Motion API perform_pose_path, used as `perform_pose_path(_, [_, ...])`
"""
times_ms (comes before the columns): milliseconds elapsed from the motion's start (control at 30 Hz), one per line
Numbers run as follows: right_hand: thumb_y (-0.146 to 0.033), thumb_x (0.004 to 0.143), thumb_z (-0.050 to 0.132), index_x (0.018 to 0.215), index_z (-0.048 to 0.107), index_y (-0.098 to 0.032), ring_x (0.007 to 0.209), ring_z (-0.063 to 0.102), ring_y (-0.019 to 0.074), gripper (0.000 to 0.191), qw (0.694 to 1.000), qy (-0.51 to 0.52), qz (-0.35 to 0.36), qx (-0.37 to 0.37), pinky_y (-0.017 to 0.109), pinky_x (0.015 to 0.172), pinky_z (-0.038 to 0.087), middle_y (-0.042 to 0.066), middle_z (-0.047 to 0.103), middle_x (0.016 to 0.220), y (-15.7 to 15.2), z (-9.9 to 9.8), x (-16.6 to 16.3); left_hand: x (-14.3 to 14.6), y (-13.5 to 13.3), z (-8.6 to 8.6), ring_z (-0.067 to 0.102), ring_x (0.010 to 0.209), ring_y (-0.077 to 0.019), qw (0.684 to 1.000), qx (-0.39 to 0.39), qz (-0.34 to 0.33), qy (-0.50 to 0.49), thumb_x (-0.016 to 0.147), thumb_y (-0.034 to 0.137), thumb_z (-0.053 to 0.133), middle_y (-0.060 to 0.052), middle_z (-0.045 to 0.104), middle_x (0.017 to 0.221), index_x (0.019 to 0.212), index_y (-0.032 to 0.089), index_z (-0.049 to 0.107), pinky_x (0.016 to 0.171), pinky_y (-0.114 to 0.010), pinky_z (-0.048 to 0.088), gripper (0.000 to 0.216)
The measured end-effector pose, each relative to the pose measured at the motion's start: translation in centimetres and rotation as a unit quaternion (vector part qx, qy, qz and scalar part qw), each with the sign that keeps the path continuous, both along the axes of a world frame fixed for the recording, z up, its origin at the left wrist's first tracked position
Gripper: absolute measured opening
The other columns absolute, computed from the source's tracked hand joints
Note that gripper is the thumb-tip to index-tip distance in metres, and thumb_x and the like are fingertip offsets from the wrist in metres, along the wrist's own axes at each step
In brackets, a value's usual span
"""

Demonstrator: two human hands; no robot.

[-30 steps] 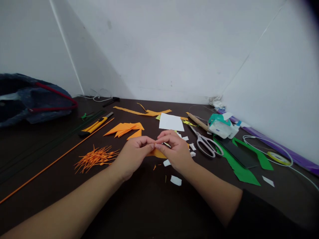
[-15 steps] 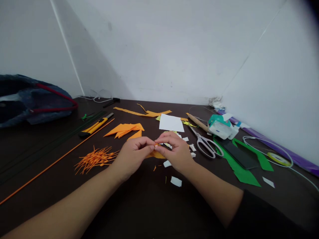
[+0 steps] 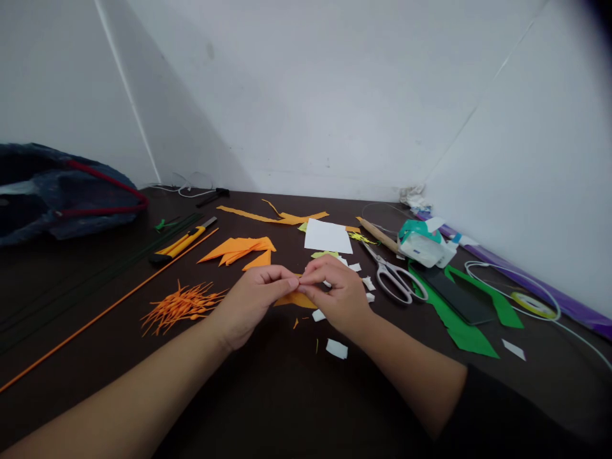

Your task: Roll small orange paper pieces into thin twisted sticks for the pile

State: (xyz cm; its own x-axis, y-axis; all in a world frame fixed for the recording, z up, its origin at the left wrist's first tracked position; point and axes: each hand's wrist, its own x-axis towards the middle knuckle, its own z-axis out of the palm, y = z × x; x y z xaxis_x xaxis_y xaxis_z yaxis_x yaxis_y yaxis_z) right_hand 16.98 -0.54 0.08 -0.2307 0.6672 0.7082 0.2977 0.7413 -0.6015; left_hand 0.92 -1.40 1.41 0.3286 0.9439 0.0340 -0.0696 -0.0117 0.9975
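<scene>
Pinching small piece [image 3: 299, 277] between fingertips of both hands: our left hand [image 3: 253, 296] and right hand [image 3: 338, 294] together at tips, over tabletop [image 3: 282, 395]. Piece mostly hidden. Orange paper [image 3: 291, 299] just below fingertips, six o'clock; we cannot tell if gripped. From fingertips: orange stem bundle [image 3: 184, 308] at nine, folded orange pieces [image 3: 243, 247] at ten, white sheet [image 3: 328, 236] at one, scissors [image 3: 394, 278] at three.

One cam, head-worn: looks fwd & down over bench [image 3: 287, 395], wide FOV, pic squeezed in ht. Left forearm [image 3: 157, 382] & right forearm [image 3: 415, 363] run in from near side; fingers [image 3: 283, 288] approx. mid-view, close to cam. Far wall [image 3: 296, 95] fills upper part.
</scene>
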Motion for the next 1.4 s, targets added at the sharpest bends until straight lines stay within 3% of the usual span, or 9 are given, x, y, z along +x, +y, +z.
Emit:
perform_pose_path(267, [-0.015,0.072,0.062,0.072,0.064,-0.025,0.074,0.058,0.0135,0.01,1.0,-0.007,0.003,0.008,0.03,0.068,0.048,0.0,0.06,0.08,0.15,0.07,0.14,-0.15,0.12,-0.2,0.052,0.071,-0.0119,1.0,0.011,-0.002,0.005,0.074,0.028,0.062,-0.001,0.06,0.074,0.073,0.015,0.062,0.07,-0.026,0.039,0.013])
perform_pose_path(467, [-0.009,0.073,0.053,0.081,0.065,-0.026,0.083,0.058,0.0153,0.022,1.0,0.023,0.017,0.003,0.033,0.074,0.049,0.001,0.061,0.086,-0.05,0.09,0.18,-0.23,0.14,-0.02,0.052,0.069,-0.0111,0.998,0.026,0.023,0.043,0.075,0.028,0.061,0.0,0.061,0.073,0.076,0.015,0.063,0.067,-0.025,0.04,0.013])
perform_pose_path(767, [-0.02,0.074,0.064,0.085,0.067,-0.024,0.082,0.059,0.0151,0.012,1.0,-0.02,-0.004,0.008,0.03,0.073,0.05,0.002,0.062,0.083,0.52,0.05,0.2,0.09,-0.24,0.67,0.054,0.071,-0.0125,0.991,0.07,0.041,0.102,0.075,0.027,0.06,-0.001,0.062,0.073,0.076,0.015,0.062,0.069,-0.025,0.042,0.012])
perform_pose_path(933, [-0.019,0.079,0.057,0.089,0.065,-0.022,0.082,0.059,0.0151,0.013,0.986,-0.092,-0.052,0.128,0.03,0.072,0.051,0.004,0.064,0.087,0.62,-0.25,0.5,0.06,-0.12,0.38,0.057,0.075,-0.0133,0.996,0.042,0.04,0.07,0.074,0.022,0.06,-0.002,0.065,0.078,0.078,0.015,0.063,0.075,-0.027,0.044,0.009])
perform_pose_path(1167, [-0.014,0.083,0.048,0.097,0.06,-0.017,0.087,0.059,0.0185,0.019,0.914,-0.244,-0.096,0.31,0.034,0.074,0.05,0.008,0.067,0.094,0.45,0.12,0.87,-0.05,0.11,0.0,0.058,0.072,-0.0118,0.999,0.004,0.044,0.006,0.069,0.022,0.066,-0.001,0.066,0.074,0.074,0.016,0.065,0.074,-0.026,0.045,0.008])
perform_pose_path(1267, [-0.013,0.082,0.048,0.093,0.06,-0.015,0.085,0.059,0.0194,0.016,0.896,-0.273,-0.108,0.332,0.034,0.071,0.049,0.009,0.067,0.092,0.44,0.2,0.9,-0.06,0.11,-0.01,0.058,0.07,-0.0126,0.999,0.005,0.039,0.011,0.069,0.022,0.065,-0.002,0.066,0.073,0.074,0.015,0.064,0.074,-0.027,0.045,0.009])
perform_pose_path(1400, [-0.014,0.082,0.048,0.086,0.06,-0.015,0.081,0.058,0.0183,0.013,0.906,-0.267,-0.104,0.31,0.032,0.07,0.048,0.008,0.066,0.088,0.45,0.1,0.8,-0.04,-0.04,0.3,0.057,0.067,-0.0137,0.994,0.046,0.041,0.092,0.072,0.026,0.059,-0.002,0.064,0.067,0.068,0.015,0.061,0.071,-0.029,0.045,0.012])
